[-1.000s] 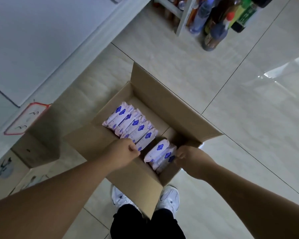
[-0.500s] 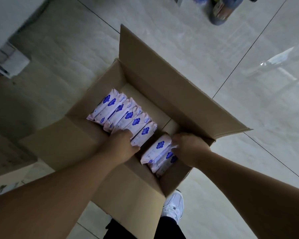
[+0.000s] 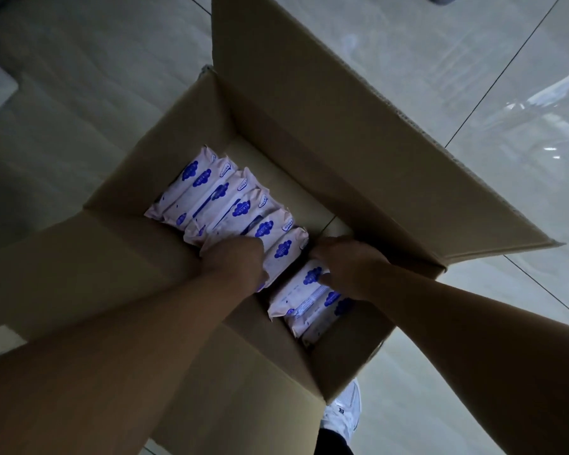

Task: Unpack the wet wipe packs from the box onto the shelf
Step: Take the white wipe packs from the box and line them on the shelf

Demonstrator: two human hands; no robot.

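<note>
An open cardboard box (image 3: pixel 309 133) stands on the tiled floor with its flaps spread out. Inside it, a row of several pink wet wipe packs with blue cloud logos (image 3: pixel 224 198) stands on edge along the left side. A smaller group of packs (image 3: pixel 309 300) lies at the near right. My left hand (image 3: pixel 235 261) reaches into the box and curls over the near end of the row. My right hand (image 3: pixel 349 264) is down in the box too, its fingers on the top pack of the near group; the fingertips are hidden.
The box's far flap (image 3: pixel 358 103) stands up tall, and its left flap (image 3: pixel 79 257) lies flat over the floor. My white shoe (image 3: pixel 342 418) shows beside the box's near corner. Glossy floor tiles (image 3: pixel 490 93) surround the box. The shelf is out of view.
The view has dropped closer to the box, so the shelf and bottles have left the frame. Both hands have gone deeper into the box, onto the packs.
</note>
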